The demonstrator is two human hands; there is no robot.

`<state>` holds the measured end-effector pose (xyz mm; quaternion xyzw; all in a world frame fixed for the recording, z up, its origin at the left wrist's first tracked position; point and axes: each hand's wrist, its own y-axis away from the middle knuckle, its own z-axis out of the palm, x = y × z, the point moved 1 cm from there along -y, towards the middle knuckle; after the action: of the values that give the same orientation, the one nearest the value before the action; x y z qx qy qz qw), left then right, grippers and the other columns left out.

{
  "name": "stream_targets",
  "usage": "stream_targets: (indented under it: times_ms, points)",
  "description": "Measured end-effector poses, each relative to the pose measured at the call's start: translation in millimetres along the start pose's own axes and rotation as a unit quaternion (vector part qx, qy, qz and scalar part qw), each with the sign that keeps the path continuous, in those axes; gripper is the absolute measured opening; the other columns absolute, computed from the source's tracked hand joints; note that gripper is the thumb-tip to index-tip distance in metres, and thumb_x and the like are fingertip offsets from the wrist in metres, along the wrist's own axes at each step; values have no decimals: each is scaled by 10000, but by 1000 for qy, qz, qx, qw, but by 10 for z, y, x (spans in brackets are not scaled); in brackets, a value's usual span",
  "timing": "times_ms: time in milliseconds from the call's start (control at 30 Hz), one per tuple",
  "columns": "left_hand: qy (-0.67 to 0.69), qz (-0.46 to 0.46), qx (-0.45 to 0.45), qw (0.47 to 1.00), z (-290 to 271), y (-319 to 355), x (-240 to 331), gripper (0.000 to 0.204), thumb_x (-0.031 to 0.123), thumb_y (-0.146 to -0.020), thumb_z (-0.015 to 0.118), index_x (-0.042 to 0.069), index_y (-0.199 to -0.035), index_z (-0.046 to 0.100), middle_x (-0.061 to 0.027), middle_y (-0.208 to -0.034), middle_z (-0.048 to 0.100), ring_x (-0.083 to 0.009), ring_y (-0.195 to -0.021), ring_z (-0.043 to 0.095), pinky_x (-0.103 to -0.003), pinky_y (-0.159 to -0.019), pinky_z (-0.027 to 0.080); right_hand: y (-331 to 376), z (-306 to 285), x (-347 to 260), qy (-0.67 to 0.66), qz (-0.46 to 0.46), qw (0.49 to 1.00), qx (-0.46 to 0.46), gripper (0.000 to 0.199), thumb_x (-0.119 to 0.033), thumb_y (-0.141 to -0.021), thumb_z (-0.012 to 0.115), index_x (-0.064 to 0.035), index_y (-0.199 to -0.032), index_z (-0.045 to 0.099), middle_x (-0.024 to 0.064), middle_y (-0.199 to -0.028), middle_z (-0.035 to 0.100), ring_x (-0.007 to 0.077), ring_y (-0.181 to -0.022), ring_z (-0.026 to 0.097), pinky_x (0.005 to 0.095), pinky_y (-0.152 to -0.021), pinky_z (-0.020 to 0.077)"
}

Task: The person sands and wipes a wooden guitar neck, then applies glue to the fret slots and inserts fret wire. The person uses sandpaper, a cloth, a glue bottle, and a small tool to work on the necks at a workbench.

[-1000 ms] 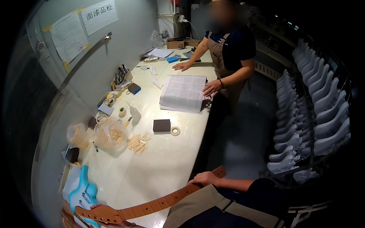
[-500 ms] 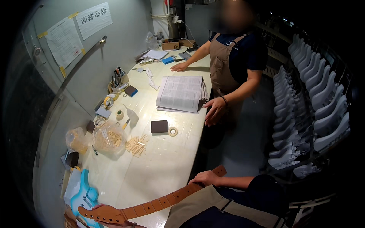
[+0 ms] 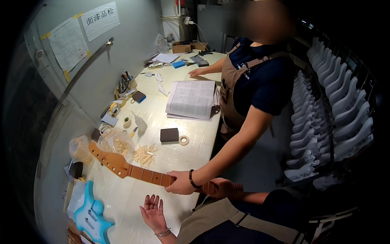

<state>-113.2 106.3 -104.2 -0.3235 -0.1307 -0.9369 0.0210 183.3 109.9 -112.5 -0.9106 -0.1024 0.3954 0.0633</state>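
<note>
A wooden guitar neck with an orange-brown fretboard lies low across the pale workbench, headstock pointing far left. My right hand grips its heel end at the bench's edge. A co-worker in a brown apron holds the neck's middle with one hand, just left of mine; the other hand rests on the bench far back. My left hand is palm up with fingers spread, holding nothing, just below the neck.
A light-blue guitar body lies at the near left. Wooden sticks, a dark sanding block, tape rolls, plastic bags and an open paper stack cover the bench. White guitar bodies hang on a rack at right.
The co-worker stepped closer and took hold of the neck's middle. The headstock swung away from me over the bench. My left hand came into view, open and palm up.
</note>
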Motion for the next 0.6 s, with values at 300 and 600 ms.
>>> stream_targets:
  times_ms: [300,600]
  points:
    - [-52,-52,32,997,-96,108,-230,443,399,-918,422,55,-1190,485,-95,-1133,545,-244,-1075,507,-416,-932,414,-719,-487,725,11,81,948,307,707,-220,-666,731,-84,-1276,400,197,-1050,586,364,-971,569,421,-834,454]
    - [-36,-53,58,996,-63,115,-290,404,324,-944,391,16,-1190,476,-132,-1095,563,-260,-1036,544,-394,-913,448,-909,-833,1028,209,109,907,349,555,-109,-747,630,-63,-1259,421,180,-1199,464,356,-1146,420,429,-984,327]
